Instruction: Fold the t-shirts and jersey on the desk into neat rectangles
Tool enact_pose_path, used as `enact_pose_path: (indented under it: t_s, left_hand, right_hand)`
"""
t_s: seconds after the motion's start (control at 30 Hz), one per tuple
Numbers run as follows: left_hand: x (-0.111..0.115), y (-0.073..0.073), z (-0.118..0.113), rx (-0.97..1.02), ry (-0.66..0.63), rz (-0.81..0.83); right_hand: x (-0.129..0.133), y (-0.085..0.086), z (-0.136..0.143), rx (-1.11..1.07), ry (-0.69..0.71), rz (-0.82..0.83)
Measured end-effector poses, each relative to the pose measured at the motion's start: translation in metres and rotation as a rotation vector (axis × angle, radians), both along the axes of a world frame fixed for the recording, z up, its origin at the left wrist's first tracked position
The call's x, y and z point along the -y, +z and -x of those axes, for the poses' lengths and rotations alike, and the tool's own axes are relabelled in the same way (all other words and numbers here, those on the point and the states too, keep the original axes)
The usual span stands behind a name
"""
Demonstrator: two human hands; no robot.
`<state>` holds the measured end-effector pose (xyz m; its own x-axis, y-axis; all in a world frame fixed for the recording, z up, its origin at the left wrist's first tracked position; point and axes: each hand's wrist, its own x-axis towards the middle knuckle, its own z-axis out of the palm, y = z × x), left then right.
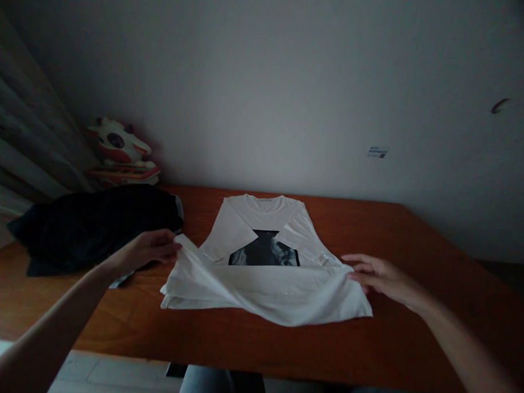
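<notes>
A white T-shirt (259,288) with a dark printed picture lies on the wooden table, its collar toward the wall. Both sleeves are folded inward over the print, and the lower part is lifted and sagging in the middle. My left hand (150,251) pinches the shirt's edge at the left, fingers closed on the cloth. At the right, my right hand (377,276) grips the shirt's edge between thumb and fingers, with the index finger stretched out. Part of the print is covered by the raised cloth.
On the left of the wooden table (415,253) lies a pile of dark clothing (102,222). Behind it, a cow-shaped toy (120,140) rests on some books (125,171) beside a curtain (27,131). A wall (269,93) with a small label (377,152) stands behind the table.
</notes>
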<state>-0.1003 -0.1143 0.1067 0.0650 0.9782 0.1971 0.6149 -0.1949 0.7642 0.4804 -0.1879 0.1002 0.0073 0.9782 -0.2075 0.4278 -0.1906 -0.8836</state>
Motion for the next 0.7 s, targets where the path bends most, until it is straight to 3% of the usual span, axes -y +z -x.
enact_pose_path:
  t_s: [0.1,0.17,0.27,0.37,0.57,0.7]
  left_hand:
    - [-0.012,0.001,-0.009,0.094,0.048,-0.031]
    - [-0.018,0.001,-0.014,0.158,0.078,-0.045]
    - [-0.024,-0.004,-0.015,0.246,0.112,-0.051]
    - [-0.019,-0.017,-0.007,0.24,0.047,-0.02]
    - [0.01,-0.043,0.023,-0.219,-0.116,-0.012]
    - [0.025,-0.045,0.028,-0.233,-0.054,-0.038]
  right_hand:
    - [-0.017,0.003,0.004,-0.036,-0.33,-0.318]
    - [-0.021,-0.001,0.006,-0.047,-0.434,-0.427]
    - [-0.013,-0.013,0.003,-0.062,-0.337,-0.426]
    - [0.002,-0.028,-0.005,-0.059,-0.205,-0.378]
    - [0.026,-0.043,-0.017,0.164,-0.022,-0.333]
    - [0.029,-0.044,-0.016,0.22,-0.028,-0.415]
